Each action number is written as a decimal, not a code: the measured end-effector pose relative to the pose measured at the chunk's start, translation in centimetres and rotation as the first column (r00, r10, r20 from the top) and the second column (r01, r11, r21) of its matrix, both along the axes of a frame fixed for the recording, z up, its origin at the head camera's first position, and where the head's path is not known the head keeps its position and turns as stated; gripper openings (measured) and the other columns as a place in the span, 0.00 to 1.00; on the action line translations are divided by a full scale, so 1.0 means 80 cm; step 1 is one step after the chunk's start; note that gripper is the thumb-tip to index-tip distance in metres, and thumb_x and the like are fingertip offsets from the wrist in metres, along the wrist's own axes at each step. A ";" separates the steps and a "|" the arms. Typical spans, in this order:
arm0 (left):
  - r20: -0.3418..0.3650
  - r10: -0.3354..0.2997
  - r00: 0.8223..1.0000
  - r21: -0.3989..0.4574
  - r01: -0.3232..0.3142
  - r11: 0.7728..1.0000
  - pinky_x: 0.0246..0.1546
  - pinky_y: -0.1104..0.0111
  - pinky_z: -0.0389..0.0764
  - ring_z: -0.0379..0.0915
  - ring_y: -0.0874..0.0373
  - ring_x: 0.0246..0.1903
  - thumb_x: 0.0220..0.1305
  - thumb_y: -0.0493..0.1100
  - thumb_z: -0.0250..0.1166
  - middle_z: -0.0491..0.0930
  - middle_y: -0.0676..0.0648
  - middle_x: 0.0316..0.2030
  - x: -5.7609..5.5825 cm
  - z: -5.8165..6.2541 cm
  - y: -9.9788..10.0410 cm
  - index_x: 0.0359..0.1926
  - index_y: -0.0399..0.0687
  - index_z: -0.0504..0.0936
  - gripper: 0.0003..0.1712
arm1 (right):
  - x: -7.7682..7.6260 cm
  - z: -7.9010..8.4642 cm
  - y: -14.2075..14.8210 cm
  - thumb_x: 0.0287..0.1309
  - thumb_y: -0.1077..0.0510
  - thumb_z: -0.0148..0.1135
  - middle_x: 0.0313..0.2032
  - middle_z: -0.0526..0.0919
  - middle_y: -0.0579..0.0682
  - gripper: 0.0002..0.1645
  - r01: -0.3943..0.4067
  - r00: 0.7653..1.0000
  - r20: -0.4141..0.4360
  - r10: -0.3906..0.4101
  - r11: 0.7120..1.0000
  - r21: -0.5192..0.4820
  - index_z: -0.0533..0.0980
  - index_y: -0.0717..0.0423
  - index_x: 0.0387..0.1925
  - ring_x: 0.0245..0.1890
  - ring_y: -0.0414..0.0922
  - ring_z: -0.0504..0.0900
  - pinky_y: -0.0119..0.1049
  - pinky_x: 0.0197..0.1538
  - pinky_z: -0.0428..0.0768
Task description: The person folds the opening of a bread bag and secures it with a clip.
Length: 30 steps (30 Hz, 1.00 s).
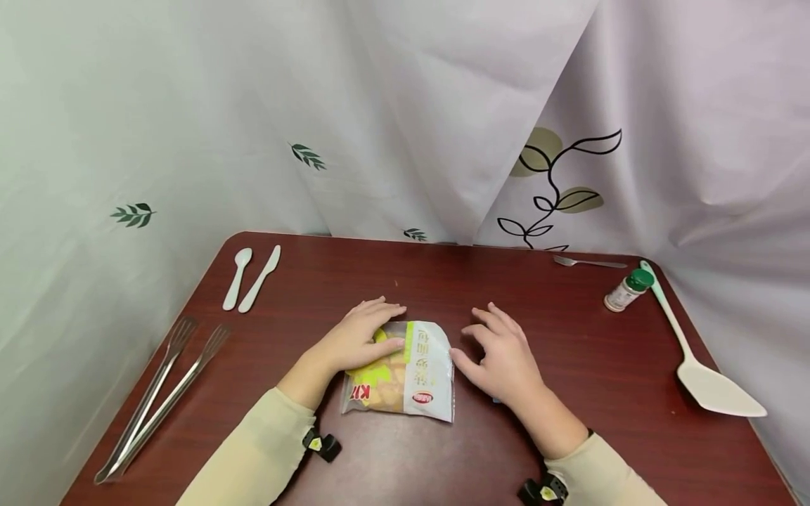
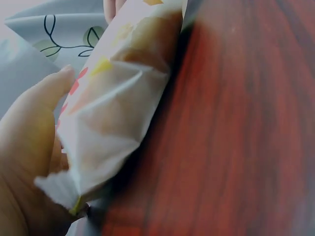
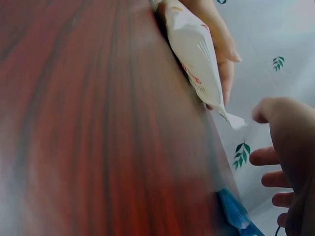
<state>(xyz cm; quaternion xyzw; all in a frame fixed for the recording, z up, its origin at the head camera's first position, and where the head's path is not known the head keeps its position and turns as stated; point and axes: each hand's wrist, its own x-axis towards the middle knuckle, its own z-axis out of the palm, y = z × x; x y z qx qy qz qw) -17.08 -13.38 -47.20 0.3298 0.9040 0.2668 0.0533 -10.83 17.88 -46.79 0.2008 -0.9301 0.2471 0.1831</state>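
So, left hand [image 1: 358, 341]: fingers extended, thumb laid across the printed face of the snack bag [image 1: 430, 372], other fingertips past its far left corner; no clear grip around it. Right hand [image 1: 503, 358]: fingers loosely spread, just right of the bag, holding nothing visible; right wrist view shows thumb clear of the bag's corner.

Bag lies flat on the dark red table [image 1: 392, 467], between the hands. Small blue item [image 3: 232, 210] right of the bag, by the right hand; can't tell what it is.

Farther out, all relative to the bag: white spoon [image 1: 235, 281] and white knife [image 1: 260, 279] beyond, left; metal tongs [image 1: 166, 404] well left; fork [image 1: 588, 263] and green-capped bottle [image 1: 623, 294] beyond, right; pale spatula [image 1: 715, 388] far right. Curtain [image 1: 411, 119] behind everything.
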 end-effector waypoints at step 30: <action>0.073 0.042 0.996 0.137 -0.052 0.989 0.48 0.63 0.81 0.81 0.64 0.41 0.74 0.47 0.69 0.88 0.60 0.41 -0.031 -0.004 0.055 0.45 0.59 0.92 0.06 | -0.005 -0.022 -0.036 0.62 0.54 0.77 0.32 0.82 0.37 0.05 0.116 0.980 0.183 -0.076 0.968 -0.224 0.88 0.48 0.38 0.31 0.36 0.78 0.36 0.36 0.80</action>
